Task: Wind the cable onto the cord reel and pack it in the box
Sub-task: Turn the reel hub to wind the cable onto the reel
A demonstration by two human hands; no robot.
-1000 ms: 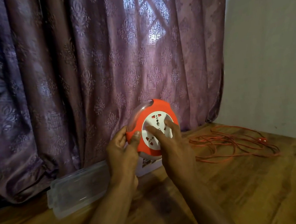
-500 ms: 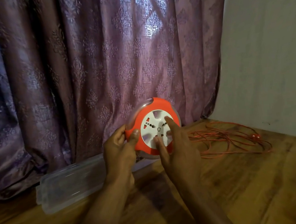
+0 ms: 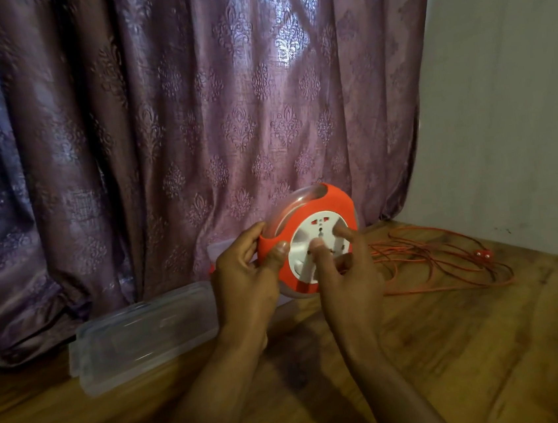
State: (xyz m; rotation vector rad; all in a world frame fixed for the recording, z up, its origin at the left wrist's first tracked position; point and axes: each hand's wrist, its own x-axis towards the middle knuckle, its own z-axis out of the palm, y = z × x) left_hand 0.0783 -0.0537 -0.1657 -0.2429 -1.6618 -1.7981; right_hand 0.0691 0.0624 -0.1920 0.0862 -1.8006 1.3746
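Left grip (image 3: 243,277): clasps the left rim of the cord reel (image 3: 311,239), thumb on the orange front edge, fingers curled behind. Right grip (image 3: 346,273): fingertips (image 3: 317,243) pressed on the reel's white socket face, fingers extended, not wrapped round anything.

Table (image 3: 457,347): wooden, carries all items listed.

Cord reel: orange body, white centre plate with socket holes, clear rim at the back; held upright above the table, face toward the camera.

Box (image 3: 146,335): clear plastic, rectangular, lying flat on the table left of the left grip, apart from the reel.

Cable (image 3: 441,263): orange, loose tangled loops on the table to the right of the reel; one strand runs toward the reel. Plug (image 3: 482,253) at the far right of the heap.

Curtain (image 3: 158,120): purple, patterned, hanging behind reel and box.

Wall (image 3: 498,85): pale, at right.
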